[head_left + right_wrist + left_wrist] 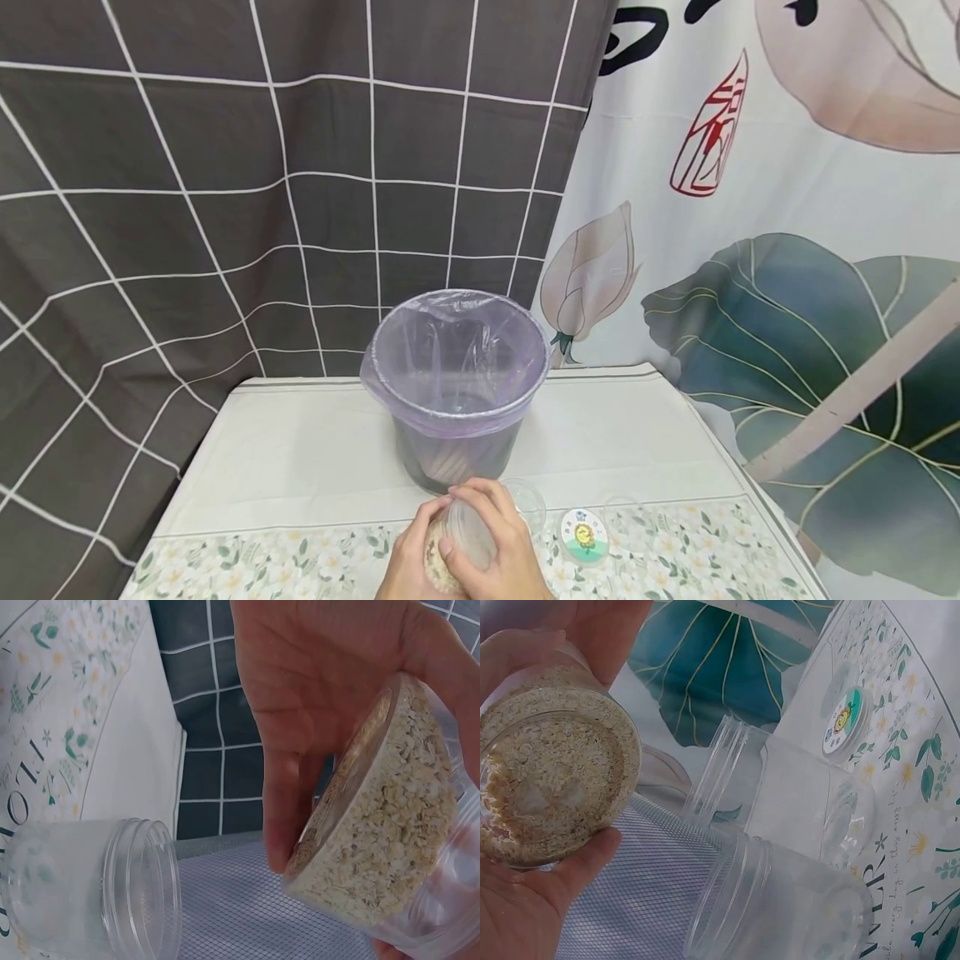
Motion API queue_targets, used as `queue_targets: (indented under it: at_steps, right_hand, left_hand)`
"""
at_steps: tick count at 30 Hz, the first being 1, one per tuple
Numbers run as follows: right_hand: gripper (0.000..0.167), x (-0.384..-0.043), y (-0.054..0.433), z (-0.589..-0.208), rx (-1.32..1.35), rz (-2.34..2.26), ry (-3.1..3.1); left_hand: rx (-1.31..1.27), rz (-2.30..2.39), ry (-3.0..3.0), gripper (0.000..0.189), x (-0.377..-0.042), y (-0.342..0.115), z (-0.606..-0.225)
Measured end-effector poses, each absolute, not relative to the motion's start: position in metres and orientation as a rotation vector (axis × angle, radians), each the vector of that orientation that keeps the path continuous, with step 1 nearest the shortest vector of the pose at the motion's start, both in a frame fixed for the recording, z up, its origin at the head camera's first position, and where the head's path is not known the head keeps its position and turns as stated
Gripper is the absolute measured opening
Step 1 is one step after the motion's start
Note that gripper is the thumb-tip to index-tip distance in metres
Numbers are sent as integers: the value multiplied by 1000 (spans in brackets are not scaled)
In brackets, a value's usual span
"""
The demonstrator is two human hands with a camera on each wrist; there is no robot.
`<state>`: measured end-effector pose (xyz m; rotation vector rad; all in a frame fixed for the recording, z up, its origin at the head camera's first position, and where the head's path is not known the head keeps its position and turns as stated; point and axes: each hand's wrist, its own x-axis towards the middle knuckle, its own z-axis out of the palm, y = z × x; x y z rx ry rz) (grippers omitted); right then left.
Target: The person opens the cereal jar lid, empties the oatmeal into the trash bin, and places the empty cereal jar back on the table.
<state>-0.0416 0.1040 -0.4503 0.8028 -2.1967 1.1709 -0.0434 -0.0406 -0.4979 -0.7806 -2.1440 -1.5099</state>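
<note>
Both hands are together at the front of the table in the head view. My left hand (408, 554) grips a clear plastic jar of oat flakes (438, 560) from the left, and my right hand (504, 537) curls round its right side. The jar is tilted. In the left wrist view the jar's round base (559, 780) shows, with pale flakes packed behind it. The right wrist view shows the flakes (382, 817) lying slanted inside, with fingers (281, 817) against the jar's end. Whether the jar's mouth is covered cannot be seen.
A bin (461, 450) with a purple liner bag (450, 425) stands behind the hands. Two clear jars (795, 787) stand right of them, near a round lid (583, 536) with a sunflower picture. A floral cloth (285, 567) covers the table front; curtains (322, 217) hang behind.
</note>
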Motion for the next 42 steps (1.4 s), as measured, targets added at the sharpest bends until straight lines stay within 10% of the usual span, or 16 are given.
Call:
queue_targets:
  at_steps: [42]
  right_hand:
    - [51, -86, 173, -450, 317, 1139, -2355]
  left_hand:
    - [-251, -1517, -2430, 94, -35, -57, -490]
